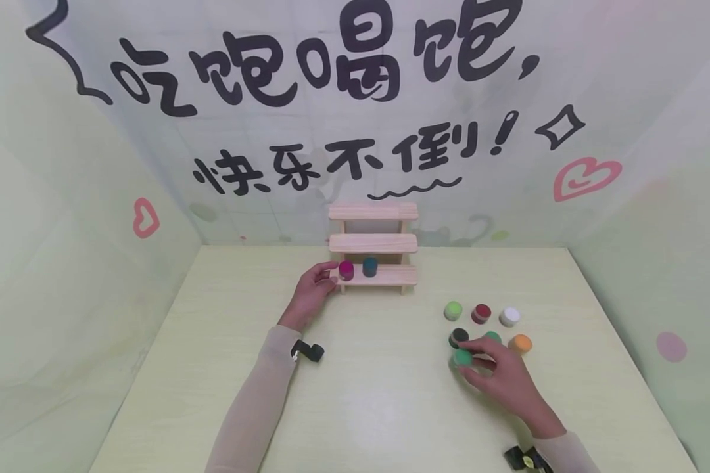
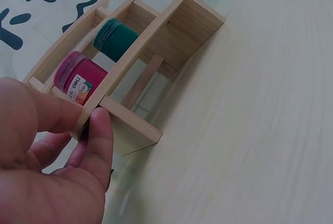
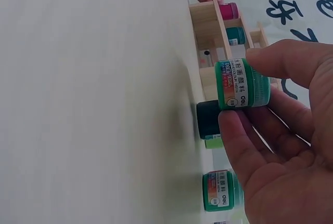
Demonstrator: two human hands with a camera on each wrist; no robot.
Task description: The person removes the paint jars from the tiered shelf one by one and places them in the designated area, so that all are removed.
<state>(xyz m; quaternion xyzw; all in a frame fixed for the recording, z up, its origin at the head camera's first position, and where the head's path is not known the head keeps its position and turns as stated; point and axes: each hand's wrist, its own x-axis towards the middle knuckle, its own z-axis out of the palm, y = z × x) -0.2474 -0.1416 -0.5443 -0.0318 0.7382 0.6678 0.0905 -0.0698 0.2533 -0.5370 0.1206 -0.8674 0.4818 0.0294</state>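
Observation:
Between thumb and fingers my right hand [image 1: 505,381] grips a small green paint jar [image 3: 234,84], its printed label facing the right wrist camera. The jar is off the table there, close to a black jar [image 1: 458,337]. My left hand [image 1: 309,299] pinches the left end of the lowest step of a small three-step wooden shelf [image 2: 148,37]. On that step stand a magenta paint jar [image 2: 83,83], right beside the left fingertips, and a dark teal jar [image 2: 114,41] to its right.
Around the right hand, more jars stand on the table: light green [image 1: 453,311], dark red [image 1: 481,313], white [image 1: 509,316], orange [image 1: 520,343] and another green one [image 3: 217,190], partly hidden by the hand in the head view. Behind the shelf hangs a printed cloth backdrop [image 1: 284,217].

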